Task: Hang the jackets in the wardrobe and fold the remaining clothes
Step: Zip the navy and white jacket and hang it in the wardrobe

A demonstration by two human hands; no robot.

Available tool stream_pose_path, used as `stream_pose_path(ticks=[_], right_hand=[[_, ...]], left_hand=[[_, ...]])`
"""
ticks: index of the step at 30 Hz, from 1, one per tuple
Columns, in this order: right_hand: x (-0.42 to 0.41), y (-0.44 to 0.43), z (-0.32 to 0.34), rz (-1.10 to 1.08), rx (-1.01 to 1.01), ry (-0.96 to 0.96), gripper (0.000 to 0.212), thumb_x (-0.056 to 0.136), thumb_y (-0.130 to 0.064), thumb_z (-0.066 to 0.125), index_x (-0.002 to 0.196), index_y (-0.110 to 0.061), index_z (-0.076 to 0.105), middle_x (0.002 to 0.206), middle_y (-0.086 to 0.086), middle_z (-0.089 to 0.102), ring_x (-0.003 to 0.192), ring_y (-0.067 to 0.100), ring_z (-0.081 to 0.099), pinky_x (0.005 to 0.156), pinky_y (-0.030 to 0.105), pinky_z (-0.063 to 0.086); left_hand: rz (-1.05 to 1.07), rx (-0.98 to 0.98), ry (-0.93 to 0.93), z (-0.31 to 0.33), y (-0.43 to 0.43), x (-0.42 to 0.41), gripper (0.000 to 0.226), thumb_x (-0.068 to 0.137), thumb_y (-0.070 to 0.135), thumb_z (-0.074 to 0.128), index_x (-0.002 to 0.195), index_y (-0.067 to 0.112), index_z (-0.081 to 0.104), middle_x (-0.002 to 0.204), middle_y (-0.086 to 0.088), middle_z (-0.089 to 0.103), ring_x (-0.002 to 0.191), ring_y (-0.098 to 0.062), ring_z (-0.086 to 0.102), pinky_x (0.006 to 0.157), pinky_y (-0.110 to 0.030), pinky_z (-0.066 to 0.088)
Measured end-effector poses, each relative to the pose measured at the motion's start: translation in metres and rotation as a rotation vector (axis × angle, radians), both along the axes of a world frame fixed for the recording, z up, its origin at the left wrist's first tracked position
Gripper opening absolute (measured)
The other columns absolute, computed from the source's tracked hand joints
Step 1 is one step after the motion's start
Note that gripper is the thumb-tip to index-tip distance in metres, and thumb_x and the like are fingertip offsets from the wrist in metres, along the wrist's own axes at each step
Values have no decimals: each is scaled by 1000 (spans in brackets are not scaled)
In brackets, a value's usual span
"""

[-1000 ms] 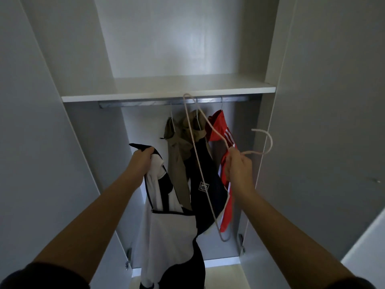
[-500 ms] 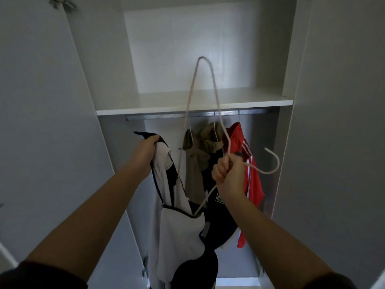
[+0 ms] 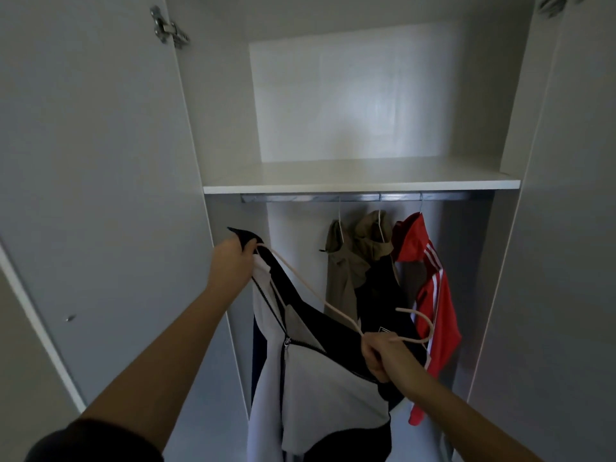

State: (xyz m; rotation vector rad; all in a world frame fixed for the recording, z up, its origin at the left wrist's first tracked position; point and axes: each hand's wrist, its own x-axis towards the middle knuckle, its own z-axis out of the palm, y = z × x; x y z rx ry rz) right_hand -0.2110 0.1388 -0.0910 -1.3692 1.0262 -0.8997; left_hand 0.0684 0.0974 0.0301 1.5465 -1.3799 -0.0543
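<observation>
In the centre of the frame the left hand (image 3: 233, 261) is closed on the dark collar of a navy and white jacket (image 3: 320, 378), holding it up at mid-left in front of the open wardrobe (image 3: 333, 95). The jacket hangs down from that grip to the bottom edge of the frame, its zip partly open. The right hand (image 3: 383, 356), at lower centre right, is pinched shut around the neck of a pale hanger (image 3: 316, 296) just below its hook, which curls up beside the knuckles. One arm of the hanger runs diagonally up and left, and its tip lies inside the collar right at the left hand's fingers. Behind, under the white shelf (image 3: 361, 185), a metal rail (image 3: 353, 197) carries three garments at centre right: an olive jacket (image 3: 340, 271), a dark jacket (image 3: 380, 295) with an olive hood (partly hidden by the right hand), and a red jacket (image 3: 433, 315) with white stripes. A door hinge (image 3: 168, 28) shows at upper left.
</observation>
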Motion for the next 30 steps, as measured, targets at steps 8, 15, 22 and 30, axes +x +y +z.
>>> stream_pose_path(ticks=[8,15,22,30], right_hand=[[9,-6,-27,-29,92,478,44,93,-17,47,50,-21,35,48,-7,39,37,0,35,44,16,29],[-6,-39,44,-187,-60,329,45,97,-27,50,54,-15,51,36,-11,45,31,0,39,36,13,29],[-18,-40,47,-108,-211,450,49,98,-28,49,51,-17,52,41,-10,47,39,0,42,49,13,36],[-12,-34,43,-138,-258,531,47,98,-28,49,54,-12,50,43,-9,46,41,3,42,49,18,36]], left_hand=[[-71,-129,-186,-11,5,-23,22,97,15,52,94,-6,62,80,-13,60,67,-19,51,59,-26,33],[-701,365,-128,-39,35,-38,20,88,3,62,77,20,62,67,8,62,62,0,59,62,-20,48],[-718,651,25,-51,24,-42,19,94,29,57,84,14,63,78,-2,71,75,-20,70,63,-25,56],[-339,539,-461,-89,20,-102,60,68,75,58,91,24,36,90,6,55,66,-5,47,51,-23,33]])
